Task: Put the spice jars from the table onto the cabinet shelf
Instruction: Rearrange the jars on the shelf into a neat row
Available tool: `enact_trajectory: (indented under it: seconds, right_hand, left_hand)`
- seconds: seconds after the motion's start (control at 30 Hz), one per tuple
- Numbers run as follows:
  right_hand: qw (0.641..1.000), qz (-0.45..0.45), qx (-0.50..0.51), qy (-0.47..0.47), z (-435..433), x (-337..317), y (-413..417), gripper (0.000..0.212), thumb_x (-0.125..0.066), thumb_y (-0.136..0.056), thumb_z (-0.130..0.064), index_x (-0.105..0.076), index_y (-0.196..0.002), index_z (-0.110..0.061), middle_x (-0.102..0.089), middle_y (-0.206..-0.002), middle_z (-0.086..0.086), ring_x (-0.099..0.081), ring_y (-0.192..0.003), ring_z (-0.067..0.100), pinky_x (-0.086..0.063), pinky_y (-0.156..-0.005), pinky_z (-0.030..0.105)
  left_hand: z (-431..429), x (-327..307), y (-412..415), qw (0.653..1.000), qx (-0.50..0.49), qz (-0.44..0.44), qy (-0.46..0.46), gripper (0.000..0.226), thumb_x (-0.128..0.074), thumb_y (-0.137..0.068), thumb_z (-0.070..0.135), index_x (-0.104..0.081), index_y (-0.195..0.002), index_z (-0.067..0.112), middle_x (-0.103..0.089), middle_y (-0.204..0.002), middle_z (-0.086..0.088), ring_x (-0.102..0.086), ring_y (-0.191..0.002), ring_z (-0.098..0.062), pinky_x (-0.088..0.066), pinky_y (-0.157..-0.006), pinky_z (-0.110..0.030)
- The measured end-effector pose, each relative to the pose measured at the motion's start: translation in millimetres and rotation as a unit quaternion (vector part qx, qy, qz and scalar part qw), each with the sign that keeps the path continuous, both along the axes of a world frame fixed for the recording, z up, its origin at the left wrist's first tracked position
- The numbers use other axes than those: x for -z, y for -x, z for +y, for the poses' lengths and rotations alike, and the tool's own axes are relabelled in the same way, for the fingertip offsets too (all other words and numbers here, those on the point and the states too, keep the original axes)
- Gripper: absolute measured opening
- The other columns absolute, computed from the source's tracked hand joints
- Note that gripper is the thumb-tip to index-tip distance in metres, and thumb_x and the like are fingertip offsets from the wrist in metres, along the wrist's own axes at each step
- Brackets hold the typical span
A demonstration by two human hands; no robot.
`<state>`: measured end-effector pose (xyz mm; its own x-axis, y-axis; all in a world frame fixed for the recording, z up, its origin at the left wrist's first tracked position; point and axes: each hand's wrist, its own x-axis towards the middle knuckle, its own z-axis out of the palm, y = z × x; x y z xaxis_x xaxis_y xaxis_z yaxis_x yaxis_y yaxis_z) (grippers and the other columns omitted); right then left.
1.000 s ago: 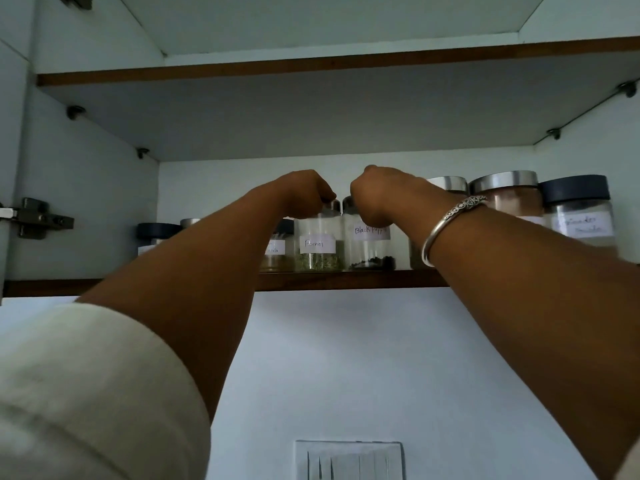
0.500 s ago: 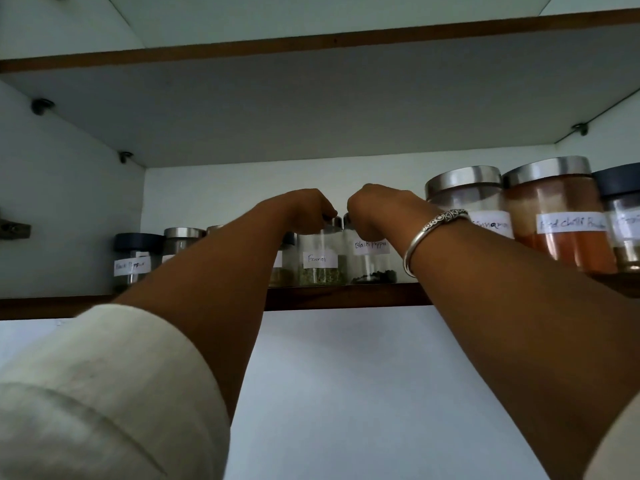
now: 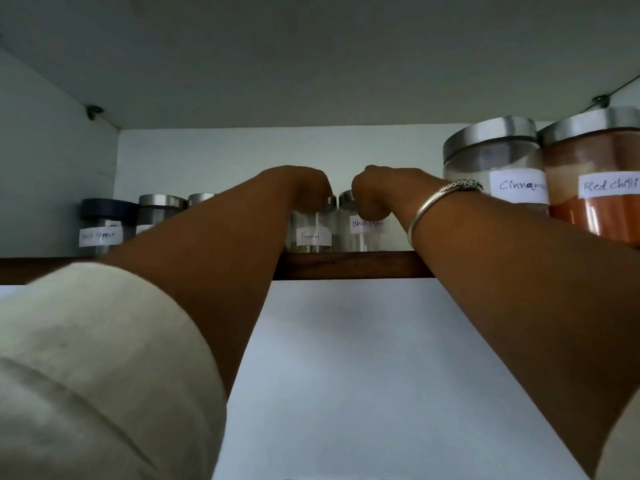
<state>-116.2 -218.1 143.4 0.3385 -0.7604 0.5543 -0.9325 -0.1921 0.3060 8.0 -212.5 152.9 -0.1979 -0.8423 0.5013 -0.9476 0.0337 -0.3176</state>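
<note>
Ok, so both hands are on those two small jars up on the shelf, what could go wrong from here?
1. The left hand and right hand grip the fennel jar and pepper jar by their tops, seemingly near the shelf edge; a snagged release could tip one off.
2. The right forearm passes close by the cinnamon jar and might nudge it.

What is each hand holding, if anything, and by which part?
The left hand grips the Fennel jar by its lid; the right hand grips the middle Black Pepper jar by its lid.
</note>
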Motion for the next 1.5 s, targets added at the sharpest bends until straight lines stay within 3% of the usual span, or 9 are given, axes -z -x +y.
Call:
enact_trajectory:
  seconds: [0.2, 0.33, 0.47, 0.6, 0.7, 0.77, 0.83, 1.1, 1.5]
  right_hand:
    - [1.000, 0.000, -0.012, -0.006, 0, 6, 5, 0.016, -0.047, -0.085, -0.004, -0.044, -0.070, -0.007, -0.033, -0.079, 0.007, -0.050, -0.075, 0.025, -0.041, -0.060, 0.033]
    - [1.000, 0.000, -0.019, -0.010, -1, 9, 5, 0.034, -0.044, -0.084, -0.004, -0.050, -0.118, -0.005, -0.043, -0.089, 0.007, -0.051, -0.082, 0.024, -0.038, -0.054, 0.031]
    - [0.999, -0.004, -0.031, -0.018, -6, 7, 5, 0.041, -0.048, -0.086, -0.005, -0.049, -0.126, -0.008, -0.038, -0.073, 0.000, -0.044, -0.059, 0.016, -0.036, -0.048, 0.026]
    - [0.999, -0.011, -0.029, -0.025, -12, 7, 8, 0.048, -0.050, -0.087, -0.010, -0.043, -0.135, -0.010, -0.053, -0.095, 0.007, -0.047, -0.062, 0.017, -0.038, -0.048, 0.027]
    - [1.000, -0.005, -0.024, -0.002, -18, 9, 6, 0.060, -0.050, -0.088, -0.015, -0.027, -0.144, -0.011, -0.043, -0.134, 0.018, -0.056, -0.101, 0.031, -0.051, -0.075, 0.040]
    - [0.998, -0.028, -0.046, 0.011, -18, 12, 5, 0.074, -0.052, -0.088, -0.014, -0.010, -0.149, -0.014, -0.017, -0.151, 0.022, -0.040, -0.128, 0.039, -0.043, -0.099, 0.048]
    - [0.994, -0.058, -0.087, 0.032, -9, 16, 4, 0.077, -0.056, -0.086, -0.011, -0.011, -0.148, -0.015, -0.009, -0.153, 0.022, -0.040, -0.128, 0.042, -0.042, -0.100, 0.046]
    - [0.992, -0.034, -0.116, 0.038, 35, 27, 8, 0.058, -0.060, -0.083, -0.016, -0.035, -0.135, -0.009, -0.043, -0.131, 0.016, -0.041, -0.123, 0.029, -0.041, -0.095, 0.036]
    - [0.988, -0.013, -0.093, 0.123, 130, 17, 70, 0.067, -0.062, -0.084, -0.029, -0.033, -0.140, -0.007, -0.034, -0.148, 0.014, -0.020, -0.143, 0.025, -0.031, -0.109, 0.039]
  left_hand:
    - [3, 8, 2, 1.000, -0.014, -0.007, 0.014, 0.041, -0.038, -0.093, 0.002, -0.046, -0.133, 0.003, -0.050, -0.134, -0.018, -0.049, -0.122, -0.032, -0.040, -0.097, -0.036]
    - [3, 10, -1, 1.000, -0.014, -0.017, 0.002, 0.042, -0.035, -0.095, 0.003, -0.041, -0.137, 0.006, -0.045, -0.139, -0.016, -0.044, -0.126, -0.030, -0.036, -0.102, -0.035]
    - [4, 11, 0, 1.000, -0.013, 0.000, 0.004, 0.043, -0.037, -0.095, 0.003, -0.040, -0.138, 0.005, -0.044, -0.140, -0.016, -0.043, -0.127, -0.030, -0.035, -0.102, -0.034]
    - [1, 12, -1, 1.000, -0.006, -0.003, -0.005, 0.042, -0.035, -0.096, 0.004, -0.038, -0.138, 0.005, -0.041, -0.142, -0.017, -0.041, -0.129, -0.031, -0.033, -0.105, -0.035]
    - [2, 13, 0, 1.000, 0.006, 0.022, 0.010, 0.047, -0.034, -0.097, 0.006, -0.030, -0.144, 0.008, -0.024, -0.153, -0.015, -0.025, -0.140, -0.032, -0.022, -0.112, -0.037]
    - [6, 15, 2, 0.998, 0.030, 0.038, 0.039, 0.051, -0.035, -0.098, 0.010, -0.020, -0.147, 0.010, -0.009, -0.157, -0.014, -0.009, -0.144, -0.033, -0.014, -0.115, -0.039]
    - [11, 18, 5, 0.994, 0.065, 0.059, 0.059, 0.053, -0.038, -0.097, 0.011, -0.020, -0.147, 0.010, -0.015, -0.155, -0.014, -0.013, -0.143, -0.032, -0.018, -0.113, -0.037]
    - [48, 38, 7, 0.982, 0.138, 0.097, 0.085, 0.031, -0.054, -0.081, 0.005, -0.053, -0.112, 0.001, -0.052, -0.118, -0.017, -0.047, -0.108, -0.026, -0.037, -0.082, -0.028]
    - [115, 27, 58, 0.968, 0.223, 0.104, 0.049, 0.069, -0.065, -0.081, 0.031, -0.034, -0.139, 0.010, -0.050, -0.130, -0.014, -0.049, -0.115, -0.027, -0.040, -0.089, -0.031]
